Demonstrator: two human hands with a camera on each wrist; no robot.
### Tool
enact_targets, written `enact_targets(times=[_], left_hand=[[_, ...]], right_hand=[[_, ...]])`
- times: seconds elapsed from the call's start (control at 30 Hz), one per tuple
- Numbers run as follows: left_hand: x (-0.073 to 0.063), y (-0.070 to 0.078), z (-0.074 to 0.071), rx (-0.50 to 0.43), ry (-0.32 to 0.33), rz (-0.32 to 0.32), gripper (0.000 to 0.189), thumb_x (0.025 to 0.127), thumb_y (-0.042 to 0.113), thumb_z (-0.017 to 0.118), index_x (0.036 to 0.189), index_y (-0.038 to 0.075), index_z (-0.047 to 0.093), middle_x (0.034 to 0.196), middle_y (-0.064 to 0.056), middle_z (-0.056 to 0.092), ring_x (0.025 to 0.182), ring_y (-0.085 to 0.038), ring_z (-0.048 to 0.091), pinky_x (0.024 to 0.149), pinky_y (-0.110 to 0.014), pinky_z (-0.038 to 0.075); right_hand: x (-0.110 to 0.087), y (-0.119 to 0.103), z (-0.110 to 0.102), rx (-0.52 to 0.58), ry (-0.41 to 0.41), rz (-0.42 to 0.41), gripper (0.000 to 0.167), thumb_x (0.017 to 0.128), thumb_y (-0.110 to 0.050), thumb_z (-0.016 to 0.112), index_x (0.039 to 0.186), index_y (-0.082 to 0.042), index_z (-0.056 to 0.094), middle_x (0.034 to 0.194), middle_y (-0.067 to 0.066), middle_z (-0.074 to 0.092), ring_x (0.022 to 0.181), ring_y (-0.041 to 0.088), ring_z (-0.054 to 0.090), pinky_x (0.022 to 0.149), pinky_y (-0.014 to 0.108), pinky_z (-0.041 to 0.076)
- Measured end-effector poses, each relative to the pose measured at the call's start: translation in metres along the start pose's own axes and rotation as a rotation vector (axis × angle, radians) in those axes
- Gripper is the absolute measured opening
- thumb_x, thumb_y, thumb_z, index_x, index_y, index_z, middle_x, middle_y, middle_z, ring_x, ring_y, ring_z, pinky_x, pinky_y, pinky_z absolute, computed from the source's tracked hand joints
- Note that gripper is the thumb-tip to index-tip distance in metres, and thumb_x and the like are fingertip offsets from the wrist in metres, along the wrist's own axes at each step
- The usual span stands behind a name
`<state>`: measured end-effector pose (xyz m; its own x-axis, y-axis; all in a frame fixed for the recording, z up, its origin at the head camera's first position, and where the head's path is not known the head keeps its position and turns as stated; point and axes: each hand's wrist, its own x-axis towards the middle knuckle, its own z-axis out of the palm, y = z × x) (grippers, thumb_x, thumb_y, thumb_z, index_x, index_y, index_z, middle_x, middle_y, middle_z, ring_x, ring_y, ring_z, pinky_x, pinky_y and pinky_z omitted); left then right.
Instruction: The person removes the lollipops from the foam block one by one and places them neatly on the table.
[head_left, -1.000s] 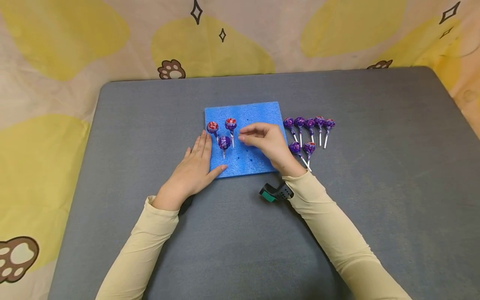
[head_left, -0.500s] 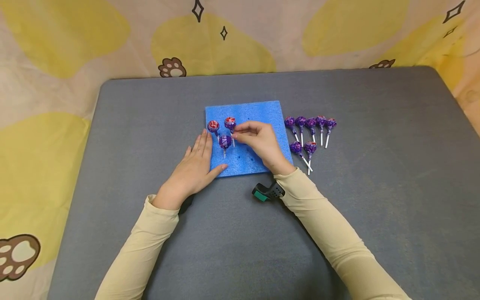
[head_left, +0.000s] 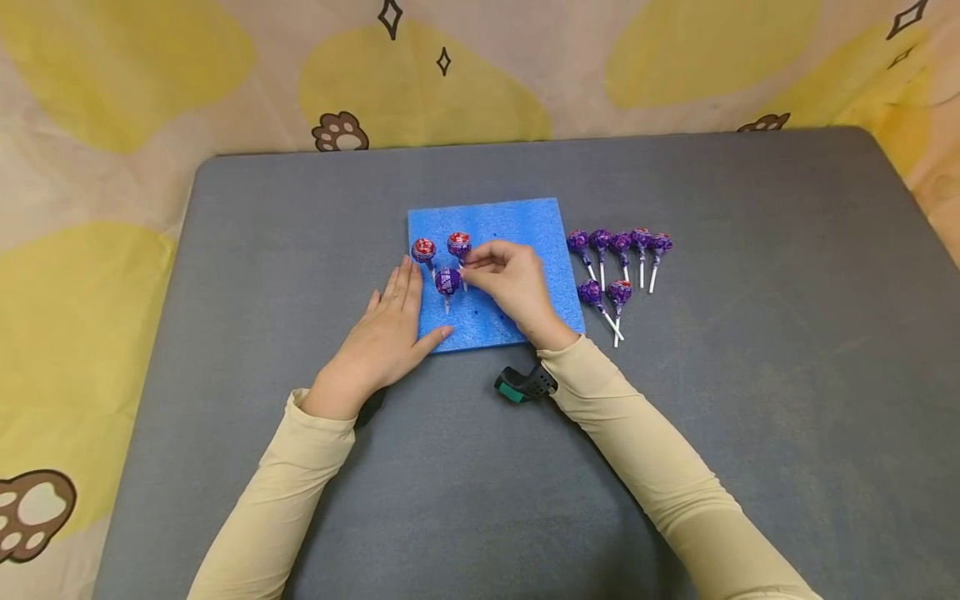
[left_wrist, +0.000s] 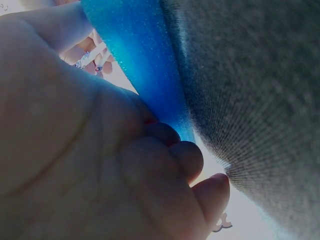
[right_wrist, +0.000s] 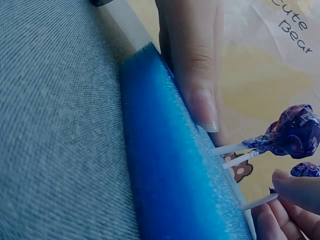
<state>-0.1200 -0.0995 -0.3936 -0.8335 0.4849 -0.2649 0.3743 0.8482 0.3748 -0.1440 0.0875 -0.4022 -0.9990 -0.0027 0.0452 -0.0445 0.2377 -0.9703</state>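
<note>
A blue foam board point(head_left: 510, 218) with small holes lies on the table, and three wrapped lollipops stand upright in it. My right hand point(head_left: 516, 287) pinches the rear right lollipop point(head_left: 459, 244) just below its head; the right wrist view shows thumb and fingers around its stick, which enters the foam. Beside it stand a red-topped lollipop point(head_left: 423, 249) and a purple one point(head_left: 447, 282) closer to me. My left hand point(head_left: 378, 337) rests with straight fingers along the board's left edge, thumb over the front corner. In the left wrist view its fingertips touch the foam side point(left_wrist: 150, 70).
Right of the board several purple lollipops point(head_left: 620, 243) lie in a back row. Two more lollipops point(head_left: 591, 293) lie in front, their sticks crossing. A patterned yellow cloth point(head_left: 480, 75) hangs behind the grey table point(head_left: 750, 333).
My right hand has moved left to the rear right lollipop and now pinches it below the head. The left hand stays at the board's edge.
</note>
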Motion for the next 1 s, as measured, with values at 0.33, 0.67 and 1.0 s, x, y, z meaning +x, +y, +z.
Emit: enact_targets(times=[0.33, 0.67, 1.0], left_hand=[[-0.001, 0.000, 0.000, 0.001, 0.002, -0.002, 0.088, 0.097, 0.047, 0.046, 0.148, -0.005, -0.005, 0.155, -0.020, -0.010, 0.142, -0.032, -0.006, 0.111, -0.054, 0.007], [-0.001, 0.000, 0.000, 0.008, 0.005, -0.003, 0.088, 0.096, 0.047, 0.045, 0.148, -0.005, -0.004, 0.155, -0.020, -0.010, 0.142, -0.032, -0.005, 0.111, -0.054, 0.007], [0.000, 0.000, 0.000, 0.001, 0.012, 0.001, 0.089, 0.096, 0.047, 0.046, 0.148, -0.005, -0.004, 0.155, -0.020, -0.009, 0.142, -0.032, -0.005, 0.111, -0.054, 0.007]], right_hand=[[-0.001, 0.001, 0.002, 0.014, 0.011, -0.009, 0.012, 0.078, 0.001, 0.074, 0.088, 0.006, 0.068, 0.083, 0.015, 0.069, 0.068, 0.013, 0.064, 0.066, 0.025, 0.052], [-0.003, -0.001, -0.003, 0.195, -0.015, 0.040, 0.013, 0.080, 0.003, 0.071, 0.089, 0.010, 0.065, 0.083, 0.014, 0.068, 0.071, 0.011, 0.064, 0.070, 0.027, 0.053], [-0.002, 0.001, -0.008, 0.320, -0.003, 0.065, 0.011, 0.083, 0.007, 0.066, 0.091, 0.014, 0.062, 0.080, 0.009, 0.067, 0.072, 0.011, 0.064, 0.073, 0.029, 0.054]])
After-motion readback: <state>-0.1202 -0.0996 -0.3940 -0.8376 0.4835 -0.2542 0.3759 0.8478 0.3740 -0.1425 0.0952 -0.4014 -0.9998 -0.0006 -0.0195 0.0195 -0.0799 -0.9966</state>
